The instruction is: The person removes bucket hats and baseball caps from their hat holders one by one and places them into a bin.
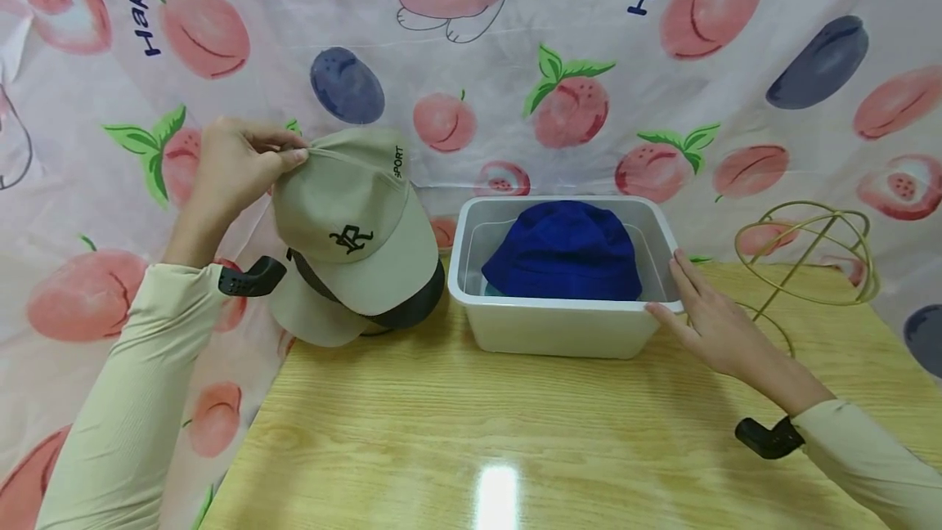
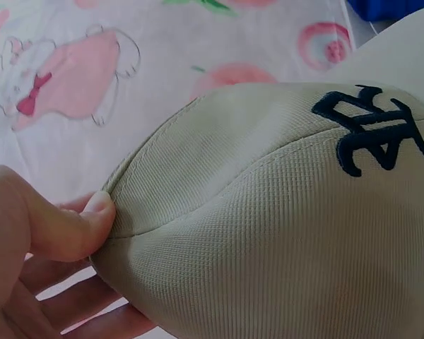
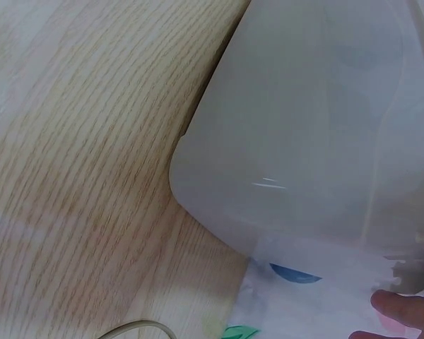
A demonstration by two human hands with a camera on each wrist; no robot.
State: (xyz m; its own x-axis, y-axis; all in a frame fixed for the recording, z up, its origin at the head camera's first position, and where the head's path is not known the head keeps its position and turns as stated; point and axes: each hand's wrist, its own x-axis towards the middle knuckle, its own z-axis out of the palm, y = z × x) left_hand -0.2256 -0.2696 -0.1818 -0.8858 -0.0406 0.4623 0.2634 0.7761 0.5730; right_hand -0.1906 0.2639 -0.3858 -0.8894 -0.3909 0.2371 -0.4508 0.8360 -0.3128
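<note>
My left hand (image 1: 239, 178) pinches the crown of a beige baseball cap (image 1: 331, 203) between thumb and fingers. Dark lettering is stitched on the cap's front, which also fills much of the left wrist view. Under it lie a dark-brimmed cap (image 1: 419, 301) and another pale cap (image 1: 312, 309), both partly hidden. At the right end of a white plastic bin (image 1: 559, 330), my right hand (image 1: 710, 317) rests its straight fingers on the rim. Inside the bin sits a blue bucket hat (image 1: 567, 256), with a bit of teal showing beneath it.
A gold wire stand (image 1: 809, 256) stands on the wooden table (image 1: 441, 432) to the right of the bin. Behind everything hangs a fruit-print cloth (image 1: 456, 64), which also covers the area left of the table.
</note>
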